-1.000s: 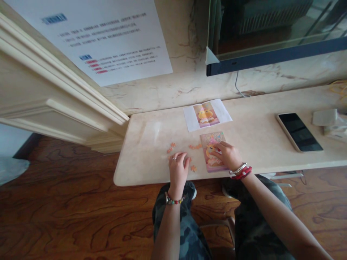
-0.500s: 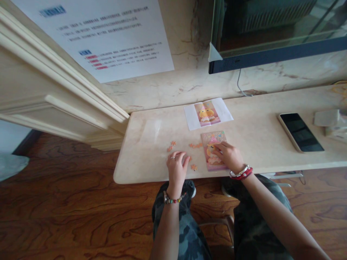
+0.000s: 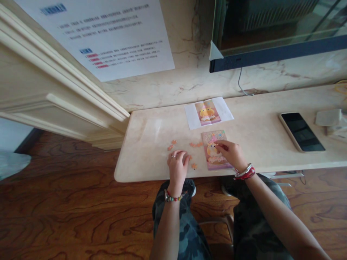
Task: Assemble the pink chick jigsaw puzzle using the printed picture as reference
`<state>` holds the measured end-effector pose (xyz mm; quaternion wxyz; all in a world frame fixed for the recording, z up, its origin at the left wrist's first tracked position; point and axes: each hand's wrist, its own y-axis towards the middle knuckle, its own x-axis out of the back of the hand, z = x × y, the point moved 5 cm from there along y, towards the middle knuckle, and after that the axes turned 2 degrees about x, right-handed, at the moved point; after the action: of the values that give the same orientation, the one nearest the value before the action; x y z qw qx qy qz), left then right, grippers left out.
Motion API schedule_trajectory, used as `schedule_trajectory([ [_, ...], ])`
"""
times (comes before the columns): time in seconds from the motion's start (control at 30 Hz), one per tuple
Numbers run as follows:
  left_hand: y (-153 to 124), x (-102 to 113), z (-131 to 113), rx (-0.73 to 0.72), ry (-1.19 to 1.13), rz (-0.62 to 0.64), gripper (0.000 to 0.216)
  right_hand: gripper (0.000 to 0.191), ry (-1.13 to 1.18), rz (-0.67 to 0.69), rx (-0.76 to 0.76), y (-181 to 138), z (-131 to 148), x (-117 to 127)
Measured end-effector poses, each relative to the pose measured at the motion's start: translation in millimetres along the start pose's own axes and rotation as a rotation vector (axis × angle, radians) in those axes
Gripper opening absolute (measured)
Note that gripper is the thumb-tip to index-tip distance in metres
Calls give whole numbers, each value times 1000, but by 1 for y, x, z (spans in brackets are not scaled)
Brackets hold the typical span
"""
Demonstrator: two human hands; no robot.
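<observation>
Partly assembled on the table lies a small jigsaw puzzle (image 3: 213,159) with a yellow cartoon animal under a speckled top. Over its right side is my right hand (image 3: 231,151), thumb and fingertips pinched together at the animal's face; whatever is between them is too small to make out. My left hand (image 3: 177,164) rests on the table left of the puzzle, fingers loosely bent and thumb a little apart, with no object visible in it. Around it lie loose orange puzzle pieces: a pair (image 3: 172,145) beyond the fingers, a short row (image 3: 195,144) by the puzzle, and one piece (image 3: 194,166) to its right.
A creased paper with a printed picture (image 3: 208,112) lies behind the puzzle. Farther right are a phone (image 3: 302,131) and a whitish object (image 3: 329,118). The table (image 3: 141,144) meets the wall, where a dark screen (image 3: 282,54) and a printed sheet (image 3: 127,39) hang.
My right hand has drawn slightly right and its fingers have come up off the puzzle's surface, still pinched. My left hand stays at the same spot. The view has shifted slightly.
</observation>
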<state>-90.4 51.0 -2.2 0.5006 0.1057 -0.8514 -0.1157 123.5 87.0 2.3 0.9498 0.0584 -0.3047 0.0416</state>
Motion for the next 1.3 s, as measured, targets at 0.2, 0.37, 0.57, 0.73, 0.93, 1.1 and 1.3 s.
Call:
schedule_trajectory([
  [0.2, 1, 2, -3, -2, 6, 1, 14, 15, 75, 36, -119, 3, -6, -7],
  [0.37, 0, 1, -9, -31, 16, 1, 14, 14, -125, -9, -112, 8, -1, -5],
  [0.57, 4, -5, -30, -129, 62, 90, 18, 15, -203, 3, -64, 13, 2, -6],
  [0.73, 8, -17, -66, -327, 87, 253, 28, 13, -261, -20, -29, 13, 3, -8],
  [0.93, 6, -30, -77, -368, 133, 297, 30, 11, -338, -38, 67, 11, 5, -10],
  [1.1, 5, -30, -78, -355, 172, 270, 30, 20, -471, 42, 149, 2, 7, -16],
  [1.3, 5, -28, -84, -326, 230, 279, 29, 28, -794, 177, 135, -10, 17, -15],
])
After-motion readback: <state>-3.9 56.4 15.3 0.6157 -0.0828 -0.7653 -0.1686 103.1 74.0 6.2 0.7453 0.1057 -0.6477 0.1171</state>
